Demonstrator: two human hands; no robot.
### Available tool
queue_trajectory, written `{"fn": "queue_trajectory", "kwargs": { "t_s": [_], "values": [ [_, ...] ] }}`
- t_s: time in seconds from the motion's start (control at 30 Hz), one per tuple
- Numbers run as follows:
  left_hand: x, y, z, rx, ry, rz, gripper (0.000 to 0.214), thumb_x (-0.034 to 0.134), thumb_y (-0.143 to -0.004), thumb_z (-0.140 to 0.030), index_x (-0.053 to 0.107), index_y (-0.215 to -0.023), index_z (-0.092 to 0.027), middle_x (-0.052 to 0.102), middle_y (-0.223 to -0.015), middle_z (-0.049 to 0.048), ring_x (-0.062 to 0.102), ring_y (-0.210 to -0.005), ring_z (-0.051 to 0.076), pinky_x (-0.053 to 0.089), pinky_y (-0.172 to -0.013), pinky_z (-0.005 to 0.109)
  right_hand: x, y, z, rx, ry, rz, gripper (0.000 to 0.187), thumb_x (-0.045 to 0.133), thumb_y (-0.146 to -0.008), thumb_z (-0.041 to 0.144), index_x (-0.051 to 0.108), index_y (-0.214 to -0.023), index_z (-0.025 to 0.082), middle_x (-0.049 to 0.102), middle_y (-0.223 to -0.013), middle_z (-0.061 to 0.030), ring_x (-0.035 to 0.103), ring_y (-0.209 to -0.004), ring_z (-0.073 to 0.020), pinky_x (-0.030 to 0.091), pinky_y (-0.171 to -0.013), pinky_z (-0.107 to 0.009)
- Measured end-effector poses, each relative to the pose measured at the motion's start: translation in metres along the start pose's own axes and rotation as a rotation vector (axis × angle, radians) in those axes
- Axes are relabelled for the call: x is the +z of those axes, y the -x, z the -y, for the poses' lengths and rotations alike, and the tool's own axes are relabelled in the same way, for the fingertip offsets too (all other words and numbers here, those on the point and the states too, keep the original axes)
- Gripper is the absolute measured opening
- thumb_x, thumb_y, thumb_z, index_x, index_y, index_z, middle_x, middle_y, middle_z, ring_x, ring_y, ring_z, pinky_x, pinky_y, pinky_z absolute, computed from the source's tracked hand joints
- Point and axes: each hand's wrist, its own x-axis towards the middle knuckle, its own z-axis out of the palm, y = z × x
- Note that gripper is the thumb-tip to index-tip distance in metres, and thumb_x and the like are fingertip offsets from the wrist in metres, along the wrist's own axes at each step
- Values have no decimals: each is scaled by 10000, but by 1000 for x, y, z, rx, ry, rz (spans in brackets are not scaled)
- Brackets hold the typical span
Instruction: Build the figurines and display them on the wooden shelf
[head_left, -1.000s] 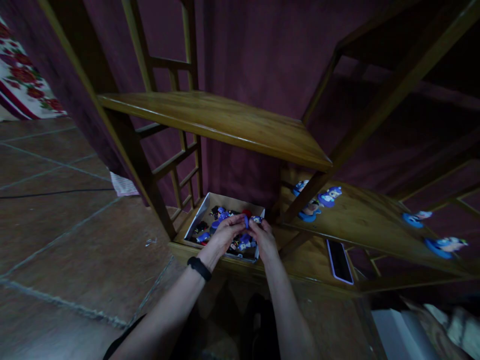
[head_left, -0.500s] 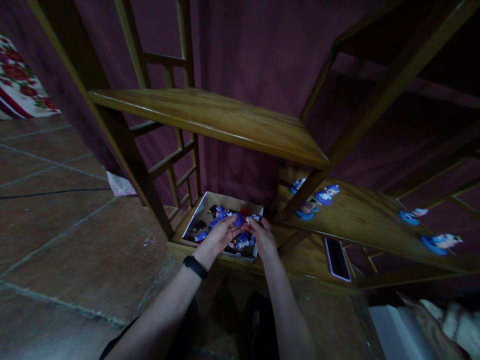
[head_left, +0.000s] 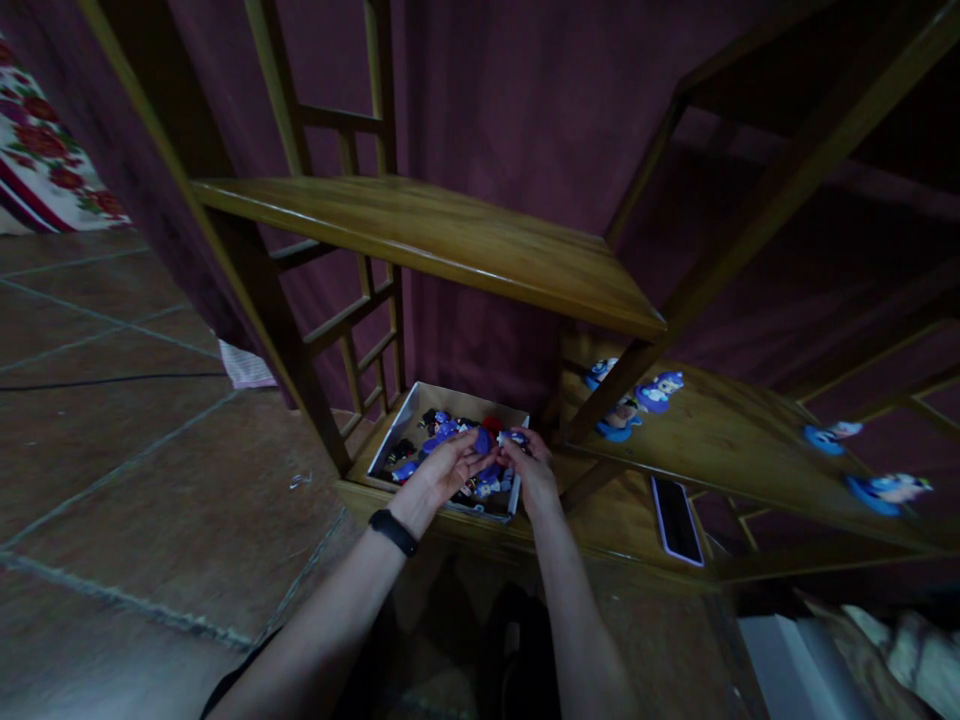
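Both hands meet over an open white box [head_left: 395,434] of small blue, red and black figurines on the bottom shelf. My left hand [head_left: 447,468], with a black band at the wrist, pinches a small blue figurine piece [head_left: 482,439]. My right hand [head_left: 534,467] pinches another small blue and white piece [head_left: 513,437] right beside it. The two pieces touch or nearly touch above the box.
A wooden shelf unit [head_left: 450,235] stands against a dark red wall. Several blue figurines [head_left: 630,398] stand on the middle shelf to the right, with more [head_left: 885,489] further right. A phone [head_left: 676,506] lies on the bottom shelf. Tiled floor [head_left: 112,450] spreads left.
The hands stay together over the box and have shifted only slightly, still working the small pieces against each other. The view has drifted a little.
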Motion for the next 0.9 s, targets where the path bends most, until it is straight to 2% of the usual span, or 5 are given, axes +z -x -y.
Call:
{"fn": "queue_trajectory", "kwargs": {
  "t_s": [0.17,0.3,0.43,0.67,0.9],
  "values": [
    [-1,-1,0,-10,-53,-12,129,625,-763,-210,590,-850,-122,681,-807,84,661,-743,170,539,-747,327,2,1,1,12,-6,11,350,730,-573,263,609,-894,197,650,-762,19,635,-651,-112,534,-668,-235],
    [-4,-3,0,2,-102,-47,125,635,-758,-236,601,-808,-127,679,-733,65,644,-641,133,532,-654,257,3,2,1,9,27,45,348,719,-577,255,614,-905,203,644,-799,19,628,-655,-109,534,-664,-234],
    [-3,-2,0,22,-104,-40,124,650,-746,-240,600,-761,-128,669,-676,46,627,-596,117,524,-646,247,3,1,-2,-4,64,80,337,711,-592,273,620,-909,205,635,-777,20,614,-625,-106,531,-636,-236],
    [-3,-3,1,80,-92,-37,161,702,-692,-200,592,-776,-117,671,-712,52,632,-612,126,534,-638,256,2,0,-5,-12,120,104,353,705,-600,308,618,-926,204,632,-824,8,613,-653,-120,531,-652,-260],
    [-2,-4,0,104,-152,-51,214,730,-658,-242,581,-761,-127,672,-729,50,639,-625,132,528,-631,254,-3,-2,-10,-49,196,139,353,675,-634,343,612,-955,210,629,-882,-5,617,-695,-131,532,-685,-282]
  ]
}}
